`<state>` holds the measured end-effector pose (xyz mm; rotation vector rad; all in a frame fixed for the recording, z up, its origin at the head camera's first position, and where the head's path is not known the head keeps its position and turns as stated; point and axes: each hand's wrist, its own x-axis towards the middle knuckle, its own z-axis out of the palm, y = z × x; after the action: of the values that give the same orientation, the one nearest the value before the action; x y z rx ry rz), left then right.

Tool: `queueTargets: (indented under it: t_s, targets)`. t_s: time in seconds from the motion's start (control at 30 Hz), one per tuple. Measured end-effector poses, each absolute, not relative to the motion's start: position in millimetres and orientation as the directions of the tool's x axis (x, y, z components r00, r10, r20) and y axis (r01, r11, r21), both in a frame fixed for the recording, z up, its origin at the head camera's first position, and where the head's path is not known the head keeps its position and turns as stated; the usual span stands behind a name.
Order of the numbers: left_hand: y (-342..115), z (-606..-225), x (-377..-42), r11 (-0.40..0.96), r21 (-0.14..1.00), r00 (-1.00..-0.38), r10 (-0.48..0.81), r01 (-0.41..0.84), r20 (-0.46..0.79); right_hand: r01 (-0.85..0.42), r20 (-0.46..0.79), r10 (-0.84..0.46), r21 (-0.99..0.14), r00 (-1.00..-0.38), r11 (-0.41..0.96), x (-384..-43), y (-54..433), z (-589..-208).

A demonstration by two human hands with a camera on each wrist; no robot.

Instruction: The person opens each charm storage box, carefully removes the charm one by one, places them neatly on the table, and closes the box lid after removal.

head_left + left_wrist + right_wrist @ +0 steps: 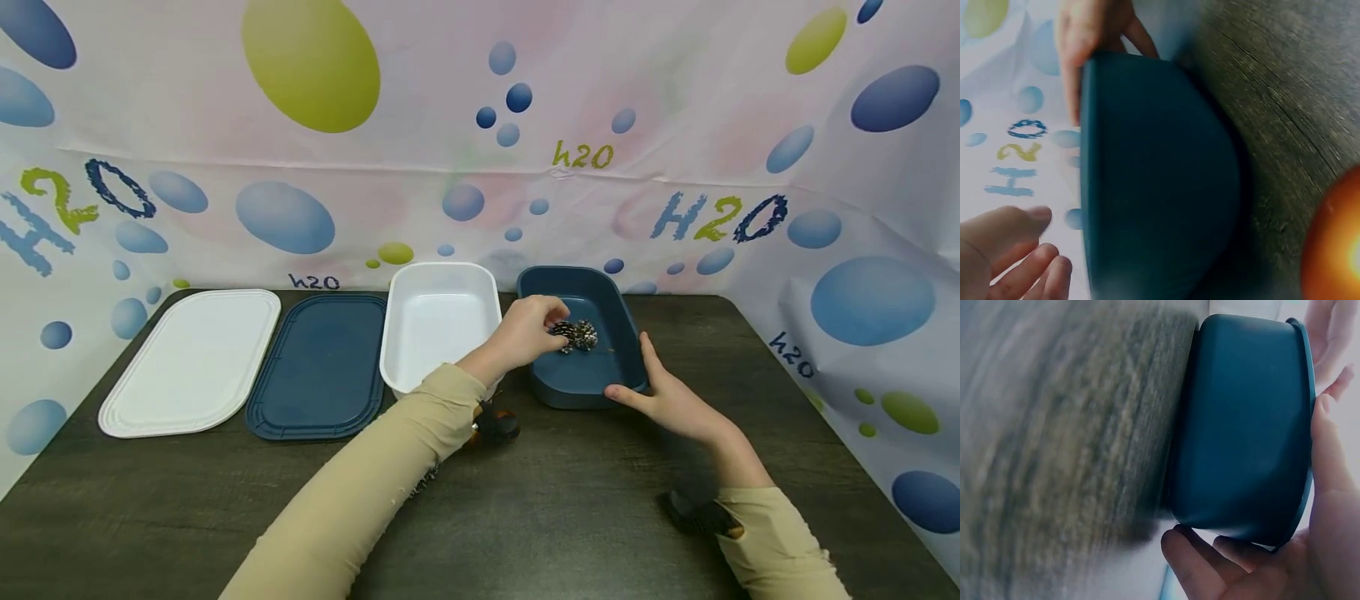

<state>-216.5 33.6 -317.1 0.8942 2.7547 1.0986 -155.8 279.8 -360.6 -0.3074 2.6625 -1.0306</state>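
A dark blue plastic box stands on the table, right of the centre. In it lie pine cones with pale tips, clustered near its left side. My left hand reaches over the box's left rim, thumb and fingers parted beside the cones. The left wrist view shows no cone between these fingers. At the box's near right corner my right hand holds the wall. Its thumb lies at the rim and its fingers bend along the side, as the right wrist view shows.
A white box stands left of the blue one. Further left lie a dark blue lid and a white lid. Another pine cone shows partly behind my left forearm. A patterned sheet hangs behind the table.
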Motion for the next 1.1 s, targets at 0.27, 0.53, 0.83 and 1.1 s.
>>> queueTargets:
  t_s: [0.27, 0.53, 0.83, 1.1]
  targets:
    - [51, -335, -228, 0.672, 0.571, -0.858, 0.501, 0.471, 0.119, -0.106, -0.163, -0.293, -0.683, -0.942, 0.723, -156, 280, -362]
    - [59, -339, -232, 0.758, 0.507, -0.879, 0.476, 0.411, 0.001, -0.1, -0.166, -0.285, -0.68, -0.944, 0.726, -156, 278, -359]
    - [65, -342, -231, 0.826, 0.3, -0.862, 0.506, 0.476, -0.024, -0.107, -0.17, -0.298, -0.682, -0.939, 0.724, -157, 279, -359]
    - [66, -347, -229, 0.839, 0.25, -0.87, 0.492, 0.484, 0.036, -0.11, -0.167, -0.303, -0.686, -0.938, 0.72, -154, 278, -357]
